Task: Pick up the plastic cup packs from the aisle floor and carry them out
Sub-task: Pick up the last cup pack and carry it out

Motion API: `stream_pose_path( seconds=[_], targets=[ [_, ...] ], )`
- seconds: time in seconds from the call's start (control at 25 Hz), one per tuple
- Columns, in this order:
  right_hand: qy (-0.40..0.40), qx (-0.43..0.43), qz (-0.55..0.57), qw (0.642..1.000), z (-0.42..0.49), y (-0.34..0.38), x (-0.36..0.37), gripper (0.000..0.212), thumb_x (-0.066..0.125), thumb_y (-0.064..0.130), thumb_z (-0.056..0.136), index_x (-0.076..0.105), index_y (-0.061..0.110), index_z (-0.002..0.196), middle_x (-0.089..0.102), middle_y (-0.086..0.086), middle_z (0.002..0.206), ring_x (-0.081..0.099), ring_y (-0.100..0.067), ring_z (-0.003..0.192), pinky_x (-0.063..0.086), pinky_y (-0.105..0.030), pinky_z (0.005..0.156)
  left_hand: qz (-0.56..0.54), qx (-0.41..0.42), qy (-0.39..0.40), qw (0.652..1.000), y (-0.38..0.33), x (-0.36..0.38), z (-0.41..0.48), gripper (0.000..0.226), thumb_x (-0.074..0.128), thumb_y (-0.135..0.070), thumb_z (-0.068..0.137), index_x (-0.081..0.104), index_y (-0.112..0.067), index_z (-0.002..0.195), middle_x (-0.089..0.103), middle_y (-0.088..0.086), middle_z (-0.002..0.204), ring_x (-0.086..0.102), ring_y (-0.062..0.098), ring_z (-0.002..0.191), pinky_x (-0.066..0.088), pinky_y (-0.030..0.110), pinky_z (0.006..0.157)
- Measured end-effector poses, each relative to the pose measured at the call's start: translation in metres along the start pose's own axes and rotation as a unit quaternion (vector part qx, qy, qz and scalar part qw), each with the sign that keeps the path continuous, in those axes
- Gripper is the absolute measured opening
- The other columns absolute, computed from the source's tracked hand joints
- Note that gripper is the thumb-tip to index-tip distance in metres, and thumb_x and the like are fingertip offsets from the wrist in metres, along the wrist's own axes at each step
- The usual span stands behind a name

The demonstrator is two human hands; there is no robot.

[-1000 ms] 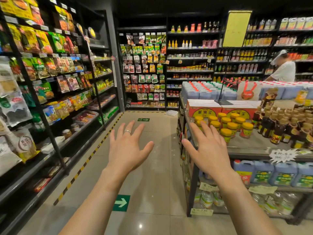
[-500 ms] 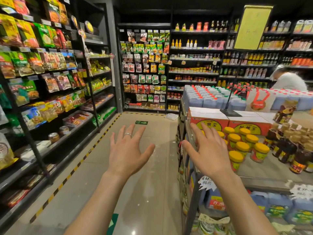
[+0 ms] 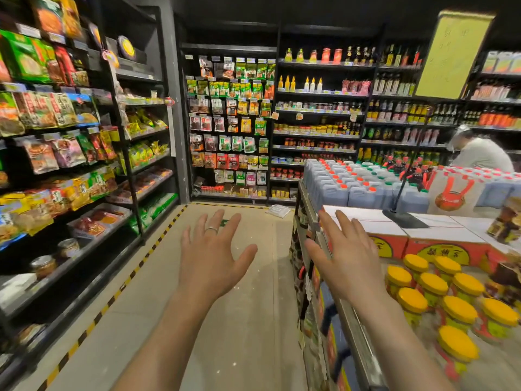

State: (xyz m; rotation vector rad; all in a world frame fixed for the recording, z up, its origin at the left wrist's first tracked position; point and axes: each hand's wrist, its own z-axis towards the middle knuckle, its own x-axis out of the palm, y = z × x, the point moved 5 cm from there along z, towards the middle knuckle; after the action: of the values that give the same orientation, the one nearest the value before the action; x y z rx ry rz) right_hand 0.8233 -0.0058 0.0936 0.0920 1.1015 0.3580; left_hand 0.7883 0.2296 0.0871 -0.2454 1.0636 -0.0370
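Down the left side of the aisle, tall black shelving (image 3: pixel 124 153), crammed with bright snack packets and running back to the far corner. Across the far end, more dark shelving (image 3: pixel 318 93): hanging sachets in the left bay, sauce bottles and jars to the right. Along the right, a low island display (image 3: pixel 352 328) with a metal edge, narrowing the walkway. On its top, a block of blue-grey jugs (image 3: pixel 338 193) with red and green caps at the back, red-and-white cartons (image 3: pixel 439 238) in front of them, and a black stand base (image 3: pixel 403 218) resting on the cartons. Between shelving and island, pale tiled floor (image 3: pixel 248 320), edged on the left by yellow-and-black tape (image 3: pixel 131 275). High on the right, a large yellow board (image 3: pixel 451 55); below it, beyond the island, a person in a white top (image 3: pixel 482 155).

At the island's near end, a cluster of yellow-lidded jars (image 3: pixel 456 309). In the foreground, left hand (image 3: pixel 210 258) and right hand (image 3: pixel 346 258), both held out palm-down, fingers straight and spread, gripping nothing; the right over the island's edge in view, the left over bare floor.

At the far end of the floor, a plastic-wrapped pack (image 3: pixel 277 211), pale, lying flat just beside the island's far corner and near the foot of the end shelving, well apart from both hands; too small to make out cups. Partly behind the left fingers, a green floor marker (image 3: pixel 224 222). On the left hand, a thin ring (image 3: pixel 211 230).
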Motion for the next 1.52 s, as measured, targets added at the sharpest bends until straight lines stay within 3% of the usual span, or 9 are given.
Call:
stream_pose_path(
  seconds=[0.16,0.32,0.56,0.8,0.96,1.2,1.52],
  targets=[
    [-0.025,0.003,0.003,1.0,0.079,0.027,0.043,0.079,0.014,0.073,0.082,0.025,0.038,0.151,0.024,-0.002,0.16,0.019,-0.029,0.146,0.022,-0.046,0.116,0.005,0.014,0.003,1.0,0.035,0.023,0.088,0.071,0.031,-0.072,0.09,0.02,-0.041,0.153,0.016,-0.004,0.163,0.009,0.024,0.151,0.005,0.052,0.121],
    [-0.025,0.004,-0.009,1.0,0.142,0.046,0.083,0.082,0.01,0.073,0.08,0.025,0.037,0.152,0.026,-0.004,0.159,0.02,-0.029,0.146,0.025,-0.047,0.116,0.01,0.02,0.016,1.0,0.064,0.048,0.153,0.071,0.031,-0.071,0.091,0.017,-0.041,0.153,0.013,-0.003,0.164,0.005,0.024,0.151,0.002,0.052,0.121],
    [0.005,0.013,0.013,1.0,0.218,0.057,0.137,0.07,0.022,0.067,0.09,0.014,0.04,0.154,0.013,0.0,0.163,0.006,-0.024,0.15,0.014,-0.045,0.12,0.006,0.014,0.022,1.0,0.09,0.089,0.234,0.07,0.031,-0.072,0.09,0.018,-0.042,0.153,0.013,-0.005,0.164,0.005,0.023,0.151,0.003,0.052,0.121],
    [0.009,0.008,0.024,1.0,0.317,0.048,0.198,0.065,0.03,0.065,0.094,0.015,0.04,0.153,0.012,0.003,0.163,0.009,-0.024,0.15,0.017,-0.048,0.119,0.015,0.017,0.023,0.999,0.1,0.15,0.329,0.07,0.031,-0.071,0.091,0.018,-0.041,0.153,0.013,-0.005,0.164,0.004,0.023,0.151,0.003,0.051,0.121],
    [0.008,0.006,0.045,0.999,0.416,0.033,0.249,0.072,0.022,0.07,0.087,0.019,0.04,0.153,0.015,0.004,0.163,0.011,-0.025,0.149,0.019,-0.049,0.118,0.032,0.019,0.015,0.999,0.101,0.2,0.417,0.07,0.034,-0.07,0.091,0.019,-0.041,0.153,0.015,-0.005,0.164,0.006,0.023,0.151,0.005,0.05,0.121],
    [0.02,0.004,0.05,0.999,0.549,0.004,0.306,0.065,0.034,0.062,0.095,0.017,0.04,0.153,0.012,0.002,0.163,0.005,-0.025,0.15,0.015,-0.048,0.12,0.037,0.013,0.023,0.999,0.089,0.262,0.55,0.071,0.032,-0.071,0.09,0.018,-0.041,0.153,0.016,-0.005,0.163,0.007,0.022,0.151,0.004,0.049,0.121],
    [0.036,0.003,0.042,0.998,0.657,-0.018,0.364,0.065,0.033,0.062,0.095,0.016,0.04,0.153,0.012,0.002,0.163,0.004,-0.024,0.15,0.013,-0.047,0.12,0.037,0.0,0.029,0.999,0.092,0.331,0.659,0.072,0.03,-0.072,0.09,0.017,-0.042,0.153,0.016,-0.005,0.163,0.007,0.023,0.151,0.004,0.051,0.122]
  ],
)
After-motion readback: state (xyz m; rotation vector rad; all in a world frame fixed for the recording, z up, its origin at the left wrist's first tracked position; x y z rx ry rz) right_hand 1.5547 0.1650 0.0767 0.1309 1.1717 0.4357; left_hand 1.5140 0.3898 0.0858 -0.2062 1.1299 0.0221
